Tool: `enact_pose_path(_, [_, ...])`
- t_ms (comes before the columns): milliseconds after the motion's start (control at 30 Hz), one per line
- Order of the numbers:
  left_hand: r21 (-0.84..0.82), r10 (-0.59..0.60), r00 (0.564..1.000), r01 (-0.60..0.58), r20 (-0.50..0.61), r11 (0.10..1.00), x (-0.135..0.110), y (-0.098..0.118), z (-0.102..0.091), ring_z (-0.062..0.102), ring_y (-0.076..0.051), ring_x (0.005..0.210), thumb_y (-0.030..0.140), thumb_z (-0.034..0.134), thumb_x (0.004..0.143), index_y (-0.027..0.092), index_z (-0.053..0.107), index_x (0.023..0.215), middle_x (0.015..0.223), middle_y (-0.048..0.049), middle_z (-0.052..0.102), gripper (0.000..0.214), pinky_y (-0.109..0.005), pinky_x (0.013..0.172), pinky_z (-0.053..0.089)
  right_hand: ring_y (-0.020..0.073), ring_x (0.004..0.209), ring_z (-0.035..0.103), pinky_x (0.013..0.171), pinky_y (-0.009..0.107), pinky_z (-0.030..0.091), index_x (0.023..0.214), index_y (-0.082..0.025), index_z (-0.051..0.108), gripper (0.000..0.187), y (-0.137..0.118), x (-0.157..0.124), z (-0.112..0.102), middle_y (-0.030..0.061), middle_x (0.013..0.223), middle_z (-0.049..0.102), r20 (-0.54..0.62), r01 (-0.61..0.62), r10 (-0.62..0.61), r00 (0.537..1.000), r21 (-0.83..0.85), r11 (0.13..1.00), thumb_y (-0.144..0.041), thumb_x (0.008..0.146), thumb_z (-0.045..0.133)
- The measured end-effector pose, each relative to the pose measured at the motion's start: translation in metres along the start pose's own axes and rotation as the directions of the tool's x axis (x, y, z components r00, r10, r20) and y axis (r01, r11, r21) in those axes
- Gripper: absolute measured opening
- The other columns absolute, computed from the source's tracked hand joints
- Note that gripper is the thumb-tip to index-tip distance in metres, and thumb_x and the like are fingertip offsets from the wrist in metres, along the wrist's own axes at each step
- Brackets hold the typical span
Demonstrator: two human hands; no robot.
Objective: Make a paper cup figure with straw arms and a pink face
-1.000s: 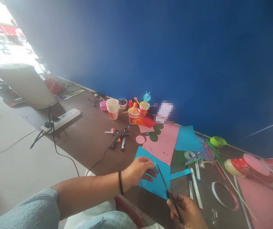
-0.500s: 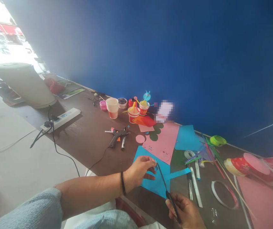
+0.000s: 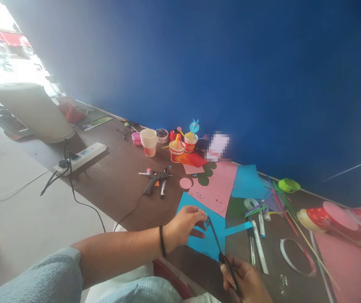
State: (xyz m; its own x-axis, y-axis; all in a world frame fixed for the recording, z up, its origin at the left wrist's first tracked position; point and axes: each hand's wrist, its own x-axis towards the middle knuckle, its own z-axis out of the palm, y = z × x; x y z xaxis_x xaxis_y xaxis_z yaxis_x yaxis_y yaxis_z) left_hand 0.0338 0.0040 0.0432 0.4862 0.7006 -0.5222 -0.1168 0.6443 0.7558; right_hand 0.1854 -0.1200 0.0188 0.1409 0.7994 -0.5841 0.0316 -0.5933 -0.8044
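Observation:
My right hand [image 3: 242,280] grips a pair of scissors [image 3: 215,235] by the dark handles, with the blades pointing up and left. The blade tips meet a small blue paper piece [image 3: 207,222] pinched in my left hand [image 3: 188,225]; most of that piece is hidden by my fingers. Beneath both hands lies a blue paper sheet [image 3: 204,248]. A narrow blue paper strip [image 3: 239,228] extends to its right. Just beyond is a pink paper sheet [image 3: 213,185] with dark green paper circles [image 3: 203,180] on its left edge.
A glue gun [image 3: 155,180] lies left of the papers, its cord running toward me. Decorated paper cups [image 3: 177,152] and a cup stack [image 3: 149,143] stand near the blue wall. Markers [image 3: 259,248] and a tape ring [image 3: 297,259] lie right. A power strip [image 3: 85,155] is at left.
Hardly anything differs. My right hand and the scissors have shifted very slightly, while my left hand keeps its pinch on the small blue piece.

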Motion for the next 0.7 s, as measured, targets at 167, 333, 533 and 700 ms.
enact_pose_path(167, [0.001,0.003,0.999,-0.003,0.041,1.0,0.002,-0.006,-0.001,0.052,-0.012,0.06,0.028,0.061,0.063,0.016,0.051,0.069,0.068,-0.0001,0.051,0.018,-0.027,0.051,0.045,0.0041,0.037,0.035,0.037,0.016,0.021,0.06,-0.017,0.053,0.058,0.005,0.002,0.0,-0.0043,0.042,0.047,-0.008,-0.006,0.007,1.0,0.068,0.998,-0.071,0.048,0.07])
enact_pose_path(333, [-0.001,0.01,0.998,-0.01,0.054,1.0,0.002,-0.008,0.0,0.053,-0.012,0.061,0.028,0.061,0.063,0.015,0.05,0.069,0.068,0.0,0.051,0.018,-0.026,0.052,0.045,0.0042,0.038,0.032,0.038,0.016,0.018,0.057,-0.017,0.051,0.058,0.01,0.004,0.003,-0.0049,0.04,0.044,-0.003,-0.011,0.011,1.0,0.087,0.996,-0.072,0.048,0.07])
enact_pose_path(533, [0.005,-0.002,0.999,0.002,0.051,1.0,0.001,-0.004,0.002,0.054,-0.012,0.059,0.028,0.061,0.061,0.015,0.05,0.068,0.066,0.0001,0.052,0.019,-0.026,0.051,0.044,0.0053,0.041,0.035,0.04,0.016,0.021,0.06,-0.017,0.052,0.057,0.01,0.002,0.001,-0.0047,0.041,0.044,-0.026,0.009,-0.007,1.0,0.084,0.996,-0.07,0.05,0.07])
enact_pose_path(700, [0.052,-0.008,0.996,0.003,0.09,0.999,0.002,-0.003,-0.001,0.055,-0.012,0.058,0.028,0.061,0.06,0.015,0.05,0.067,0.064,-0.0004,0.055,0.017,-0.025,0.05,0.044,0.0054,0.039,0.033,0.039,0.017,0.021,0.062,-0.016,0.056,0.057,0.007,0.002,-0.001,-0.0044,0.041,0.046,0.024,-0.001,-0.001,1.0,0.072,0.997,-0.069,0.049,0.071])
